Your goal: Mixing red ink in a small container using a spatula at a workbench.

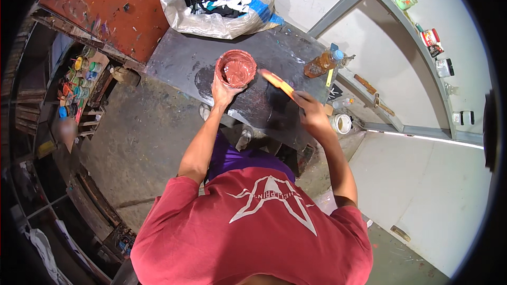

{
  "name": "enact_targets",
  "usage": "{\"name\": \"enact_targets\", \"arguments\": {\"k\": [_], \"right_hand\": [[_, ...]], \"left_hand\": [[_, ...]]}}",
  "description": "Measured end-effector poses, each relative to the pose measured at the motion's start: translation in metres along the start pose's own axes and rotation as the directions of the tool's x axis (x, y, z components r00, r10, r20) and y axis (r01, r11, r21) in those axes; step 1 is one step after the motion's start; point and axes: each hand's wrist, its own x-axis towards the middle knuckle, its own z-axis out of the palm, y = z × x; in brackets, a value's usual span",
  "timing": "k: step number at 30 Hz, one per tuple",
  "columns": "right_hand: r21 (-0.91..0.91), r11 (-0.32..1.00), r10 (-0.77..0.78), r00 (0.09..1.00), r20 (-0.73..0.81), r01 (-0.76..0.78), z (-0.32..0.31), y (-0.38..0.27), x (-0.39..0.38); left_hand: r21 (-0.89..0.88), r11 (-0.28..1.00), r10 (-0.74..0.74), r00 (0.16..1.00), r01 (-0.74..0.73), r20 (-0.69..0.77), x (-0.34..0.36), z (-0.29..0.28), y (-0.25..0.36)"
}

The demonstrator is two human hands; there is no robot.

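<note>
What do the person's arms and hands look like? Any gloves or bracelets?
Both hands, left and right, are bare: no gloves. The forearms are uncovered too, with no watch or bracelet showing. Short, plain, dark red sleeves cover the upper arms. Any paint specks on the fingers are too small to tell.

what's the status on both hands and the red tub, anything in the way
Left hand gripping red-coated tub. Reddish paste inside. Right hand holding orange-handled tool, its tip apart from tub. Nothing visible between them.
</note>
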Motion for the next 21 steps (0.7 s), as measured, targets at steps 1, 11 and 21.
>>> {"name": "enact_targets", "arguments": {"k": [1, 11, 21], "right_hand": [[0.137, 0.99, 0.01, 0.987, -0.163, 0.013, 0.003, 0.001, 0.0], [0.511, 0.792, 0.44, 0.892, -0.1, -0.333, 0.064, 0.01, 0.036], [0.025, 0.971, 0.233, 0.913, -0.334, -0.238, 0.078, -0.03, 0.069]], "left_hand": [[-0.001, 1.0, -0.003, 1.0, 0.003, -0.004, 0.001, -0.001, -0.001], [0.009, 0.996, 0.082, 0.987, -0.084, 0.137, 0.011, -0.021, 0.005], [0.067, 0.99, 0.129, 0.986, -0.122, -0.106, -0.014, 0.009, -0.007]]}}
